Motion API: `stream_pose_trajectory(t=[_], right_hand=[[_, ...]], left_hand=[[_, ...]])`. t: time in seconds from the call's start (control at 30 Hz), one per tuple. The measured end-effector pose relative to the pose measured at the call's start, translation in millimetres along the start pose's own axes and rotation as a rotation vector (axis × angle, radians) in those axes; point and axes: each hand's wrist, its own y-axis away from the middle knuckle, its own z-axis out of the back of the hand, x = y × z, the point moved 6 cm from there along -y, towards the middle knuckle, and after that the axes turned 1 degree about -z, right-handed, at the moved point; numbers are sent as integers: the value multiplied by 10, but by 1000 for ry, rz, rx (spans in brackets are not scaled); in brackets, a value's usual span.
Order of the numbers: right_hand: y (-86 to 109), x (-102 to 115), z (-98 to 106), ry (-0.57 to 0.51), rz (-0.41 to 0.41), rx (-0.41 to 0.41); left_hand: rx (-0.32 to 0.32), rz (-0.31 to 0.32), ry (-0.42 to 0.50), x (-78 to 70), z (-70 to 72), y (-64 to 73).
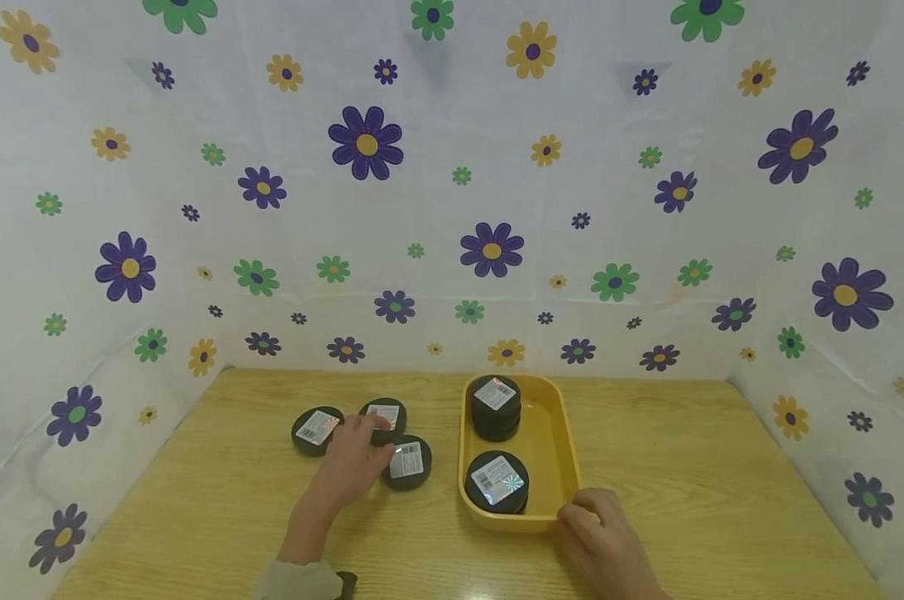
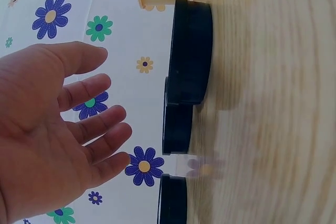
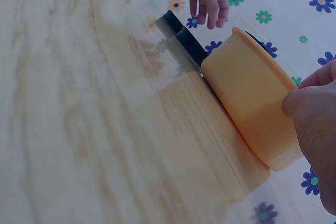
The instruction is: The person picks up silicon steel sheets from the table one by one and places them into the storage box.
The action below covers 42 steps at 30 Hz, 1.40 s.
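Observation:
My left hand [image 1: 350, 462] is over three flat, round black containers on the table, its fingers spread and loosely bent with nothing in them. One container [image 1: 309, 435] is to the left of the hand, another [image 1: 397, 425] lies behind the fingertips, and the third [image 1: 410, 461] is by the thumb. Each carries a white label on top. In the left wrist view a gap shows between the fingers and the black containers [image 2: 190, 51]. My right hand [image 1: 605, 537] pinches the front right corner of a yellow tray [image 1: 570, 450], thumb and fingers at its rim [image 3: 286, 74].
Inside the tray, along its left side, are a stack of black containers [image 1: 495, 410] at the back and a labelled black container [image 1: 498, 483] at the front, with another edge beneath it. A flower-printed white sheet [image 1: 437, 200] encloses the wooden table [image 1: 669, 450] behind and on both sides.

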Motion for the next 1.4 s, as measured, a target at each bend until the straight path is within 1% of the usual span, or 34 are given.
stream_pose_trajectory(t=[0.07,0.17,0.43,0.77,1.0,1.23,1.4], right_hand=[[8,-8,-8,-6,-29,35],[9,-8,-8,-7,-33,40],[3,8,-1,13,-4,-2],[22,-2,-5,12,0,-29],[16,0,-6,15,12,-59],[18,-6,-10,5,19,-72],[14,-2,-12,9,33,-95]], left_hand=[[1,1,-9,-7,-3,6],[-1,-7,-26,-23,-4,15],[-8,-27,-42,-58,-2,35],[4,-14,-50,-92,-15,40],[-8,-56,-89,-120,-38,49],[2,-75,-114,-117,-94,46],[-17,-117,-157,-156,-99,51]])
